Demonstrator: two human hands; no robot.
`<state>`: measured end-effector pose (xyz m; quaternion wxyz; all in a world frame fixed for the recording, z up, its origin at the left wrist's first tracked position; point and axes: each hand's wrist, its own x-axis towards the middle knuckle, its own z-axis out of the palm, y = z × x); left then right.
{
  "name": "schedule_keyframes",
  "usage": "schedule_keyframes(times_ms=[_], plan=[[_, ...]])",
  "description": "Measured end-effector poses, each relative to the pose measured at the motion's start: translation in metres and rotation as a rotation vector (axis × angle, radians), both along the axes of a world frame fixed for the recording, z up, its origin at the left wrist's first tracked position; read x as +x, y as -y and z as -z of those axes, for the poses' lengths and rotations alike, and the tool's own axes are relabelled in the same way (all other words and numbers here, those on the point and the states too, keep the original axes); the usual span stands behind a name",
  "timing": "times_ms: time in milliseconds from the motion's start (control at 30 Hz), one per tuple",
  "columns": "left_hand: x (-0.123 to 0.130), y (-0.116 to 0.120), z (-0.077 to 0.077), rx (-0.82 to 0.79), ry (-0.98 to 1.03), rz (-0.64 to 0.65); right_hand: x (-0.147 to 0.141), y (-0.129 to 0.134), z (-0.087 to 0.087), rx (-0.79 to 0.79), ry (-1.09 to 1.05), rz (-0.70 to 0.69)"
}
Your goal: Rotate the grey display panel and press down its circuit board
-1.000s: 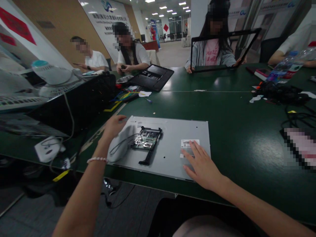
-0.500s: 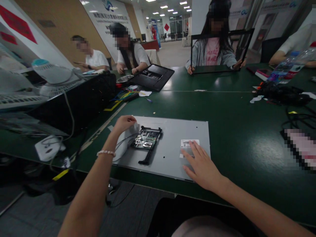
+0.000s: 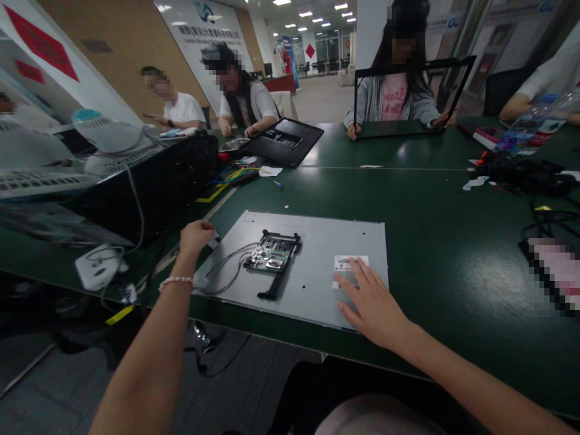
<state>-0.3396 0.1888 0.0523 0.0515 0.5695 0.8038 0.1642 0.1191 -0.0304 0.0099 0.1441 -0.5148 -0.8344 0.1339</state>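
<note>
A flat grey metal panel [image 3: 324,235] lies on the green table in front of me. Mounted on its left half is a green circuit board [image 3: 267,252] in a black bracket, with grey cables [image 3: 229,266] curving off to the left. My right hand [image 3: 374,302] rests fingers spread on the panel's right side, partly over a white label [image 3: 342,261]. Just beyond the panel's left edge is my left hand [image 3: 197,235], fingers pinched together. A small pale piece shows at its fingertips; whether they hold it is unclear.
A white fan [image 3: 106,133] and a black box-like object [image 3: 154,175] stand at the left. Across the table one person holds a black frame [image 3: 399,130]; another sits by a black cover [image 3: 285,142]. Bottles, cables and a phone [image 3: 555,266] lie right.
My left hand has moved left and slightly down, off the panel's upper left. The raised grey sheet beside the cables no longer shows. My right hand stays on the label area.
</note>
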Motion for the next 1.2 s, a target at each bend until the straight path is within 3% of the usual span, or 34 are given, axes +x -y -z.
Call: schedule_keyframes(times_ms=[167,300,500,733,867,1067,1200], plan=[[0.007,-0.001,-0.004,0.089,-0.032,0.051,0.001,0.001,-0.002,-0.012,-0.002,0.002],[0.030,0.001,-0.005,0.138,-0.020,0.135,0.002,0.002,-0.003,-0.011,-0.011,0.001],[0.062,0.004,0.011,0.058,0.106,0.239,0.005,0.005,-0.003,-0.009,-0.049,0.000],[0.063,0.005,0.022,0.006,0.147,0.189,0.014,0.008,-0.008,-0.085,-0.159,-0.011],[0.058,0.006,0.023,0.023,0.149,0.172,0.029,0.011,-0.011,-0.205,-0.434,0.062],[0.054,0.009,0.019,0.013,0.424,0.068,0.058,0.018,-0.002,-0.427,-1.107,0.465],[0.053,0.010,0.009,-0.008,0.528,0.008,0.068,0.020,-0.007,-0.551,-1.514,0.465]])
